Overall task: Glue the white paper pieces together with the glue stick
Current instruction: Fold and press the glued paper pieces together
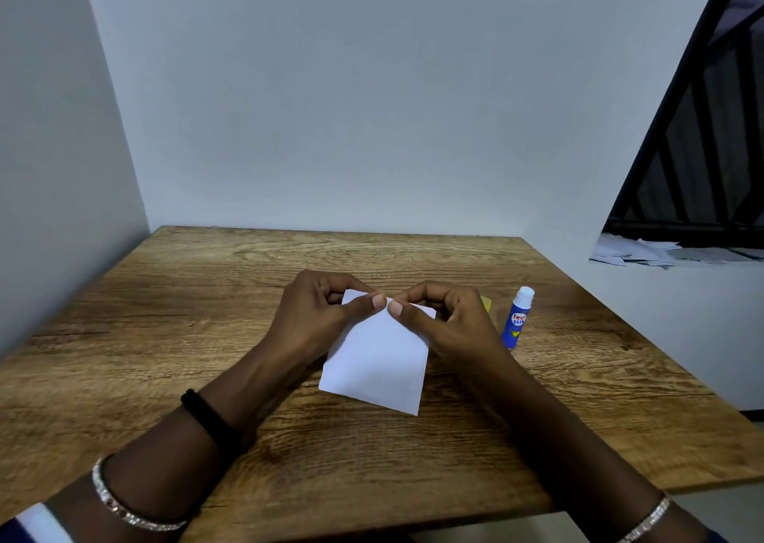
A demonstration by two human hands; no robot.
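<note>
Status: pressing stage, by the look of it. The glue stick (516, 320) stands upright on the table (198, 303), to the right of the work, with its blue body down and a white tip showing at the top. No hand touches it. A small yellow item (488, 303), partly hidden behind the right hand, lies near the stick and may be its cap; this cannot be confirmed.

The white paper (376, 362) sits at the middle of the table, with its near edge on the wood and its far edge taken up into both hands. From where I stand it reads as one sheet. A second layer may lie beneath along the far edge, but the fingers (374, 300) hide the overlap.

Left hand (314, 315): fingers curled, thumb on top, pinching the far edge of the paper left of centre. Right hand (450, 321): same arrangement, pinching the far edge right of centre. The two thumb tips nearly meet at the middle of that edge.

Judgement: glue application appears complete, since the stick is set aside uncovered and both hands work the joint. Remaining: press along the full seam, check that the pieces hold, recap the stick. Whether the bond has taken cannot be told
</note>
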